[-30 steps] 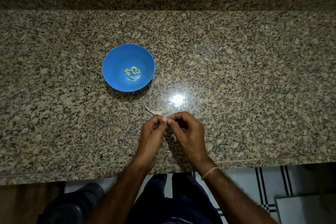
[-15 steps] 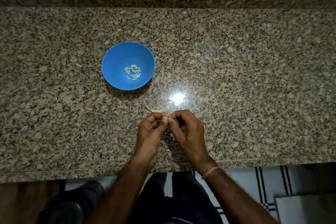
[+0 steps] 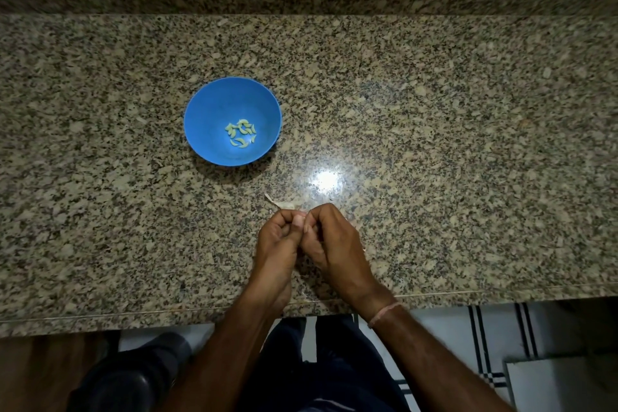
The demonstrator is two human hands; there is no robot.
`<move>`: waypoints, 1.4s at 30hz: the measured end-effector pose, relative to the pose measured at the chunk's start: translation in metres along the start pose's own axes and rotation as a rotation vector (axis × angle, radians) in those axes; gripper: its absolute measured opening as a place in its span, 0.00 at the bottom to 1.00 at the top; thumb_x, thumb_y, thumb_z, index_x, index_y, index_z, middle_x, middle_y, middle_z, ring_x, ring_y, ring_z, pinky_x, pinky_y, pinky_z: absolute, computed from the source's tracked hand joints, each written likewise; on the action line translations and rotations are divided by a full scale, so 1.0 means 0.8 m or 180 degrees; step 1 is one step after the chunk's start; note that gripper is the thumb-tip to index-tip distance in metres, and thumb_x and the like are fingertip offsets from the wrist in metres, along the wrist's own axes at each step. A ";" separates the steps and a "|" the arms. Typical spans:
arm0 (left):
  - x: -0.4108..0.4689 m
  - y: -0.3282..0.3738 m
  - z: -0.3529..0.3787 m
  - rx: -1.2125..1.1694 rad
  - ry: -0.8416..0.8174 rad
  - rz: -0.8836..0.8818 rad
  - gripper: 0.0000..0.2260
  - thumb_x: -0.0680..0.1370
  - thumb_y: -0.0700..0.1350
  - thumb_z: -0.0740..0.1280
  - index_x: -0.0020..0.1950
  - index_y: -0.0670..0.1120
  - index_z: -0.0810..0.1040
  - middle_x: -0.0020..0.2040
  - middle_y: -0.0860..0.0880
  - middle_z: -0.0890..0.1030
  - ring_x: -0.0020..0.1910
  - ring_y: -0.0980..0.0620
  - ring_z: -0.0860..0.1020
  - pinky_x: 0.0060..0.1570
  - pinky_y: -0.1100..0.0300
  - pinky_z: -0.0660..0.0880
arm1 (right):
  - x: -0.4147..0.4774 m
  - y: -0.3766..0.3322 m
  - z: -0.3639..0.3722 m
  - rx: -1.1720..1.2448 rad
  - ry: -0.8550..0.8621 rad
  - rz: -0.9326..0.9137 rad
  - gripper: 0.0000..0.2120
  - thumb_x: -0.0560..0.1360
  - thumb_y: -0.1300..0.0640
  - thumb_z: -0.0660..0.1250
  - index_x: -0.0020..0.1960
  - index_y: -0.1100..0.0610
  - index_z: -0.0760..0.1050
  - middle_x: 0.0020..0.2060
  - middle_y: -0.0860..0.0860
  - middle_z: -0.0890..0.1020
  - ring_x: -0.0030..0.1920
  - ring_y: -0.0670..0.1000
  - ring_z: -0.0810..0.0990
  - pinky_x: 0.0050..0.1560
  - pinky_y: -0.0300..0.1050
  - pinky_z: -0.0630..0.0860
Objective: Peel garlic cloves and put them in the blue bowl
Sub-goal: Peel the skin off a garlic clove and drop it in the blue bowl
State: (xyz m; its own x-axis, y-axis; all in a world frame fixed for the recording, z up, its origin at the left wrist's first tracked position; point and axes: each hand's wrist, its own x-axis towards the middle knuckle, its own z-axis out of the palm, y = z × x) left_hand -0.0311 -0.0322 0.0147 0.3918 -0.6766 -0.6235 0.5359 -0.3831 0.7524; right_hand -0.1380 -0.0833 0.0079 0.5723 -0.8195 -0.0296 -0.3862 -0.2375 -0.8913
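Both hands have edged a little nearer the round blue plastic bowl than a second ago, and their fingertips have drawn closer together; the bowl itself has not shifted. The left hand and right hand meet on the person's side of the bowl and somewhat to its right, touching each other, fingers curled. Each pinches thumb against fingertips on the same small garlic clove. The fingers cover it almost wholly, so how much skin it still wears cannot be told.

At the bottom of the bowl lies a loose cluster of pale yellow-green peeled cloves. Between the bowl and the hands, just beyond the fingertips, a thin papery off-white strip of garlic skin lies on the speckled brown-and-beige polished granite countertop. A bright lamp glare shines on the stone to the right of the bowl. A thin pink thread band circles the right wrist, well apart from the bowl.
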 end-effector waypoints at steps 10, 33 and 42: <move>0.007 0.002 -0.008 -0.0401 -0.0222 -0.0218 0.05 0.83 0.44 0.65 0.56 0.43 0.79 0.45 0.48 0.85 0.44 0.55 0.80 0.47 0.58 0.75 | 0.002 0.001 -0.014 0.0824 0.0307 0.0268 0.10 0.81 0.65 0.69 0.60 0.56 0.83 0.52 0.47 0.85 0.55 0.51 0.84 0.54 0.46 0.81; -0.019 0.013 0.001 0.1424 0.0463 0.1217 0.05 0.80 0.38 0.72 0.52 0.47 0.86 0.47 0.54 0.87 0.49 0.58 0.85 0.50 0.60 0.82 | 0.001 0.001 -0.014 0.2077 0.0423 0.1107 0.03 0.80 0.66 0.70 0.54 0.65 0.80 0.47 0.54 0.87 0.52 0.53 0.86 0.55 0.46 0.82; -0.014 0.011 -0.006 0.2748 0.0580 0.2159 0.02 0.80 0.42 0.72 0.52 0.47 0.83 0.49 0.55 0.81 0.50 0.53 0.79 0.47 0.59 0.75 | 0.001 0.001 -0.015 0.2353 0.0400 0.1213 0.05 0.79 0.66 0.71 0.54 0.64 0.80 0.49 0.57 0.85 0.52 0.54 0.85 0.57 0.48 0.83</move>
State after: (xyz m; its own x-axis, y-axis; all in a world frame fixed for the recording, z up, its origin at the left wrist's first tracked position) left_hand -0.0266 -0.0250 0.0272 0.5482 -0.8363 0.0046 -0.5036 -0.3258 0.8001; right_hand -0.1464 -0.0907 0.0126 0.3971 -0.8368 -0.3770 0.0617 0.4342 -0.8987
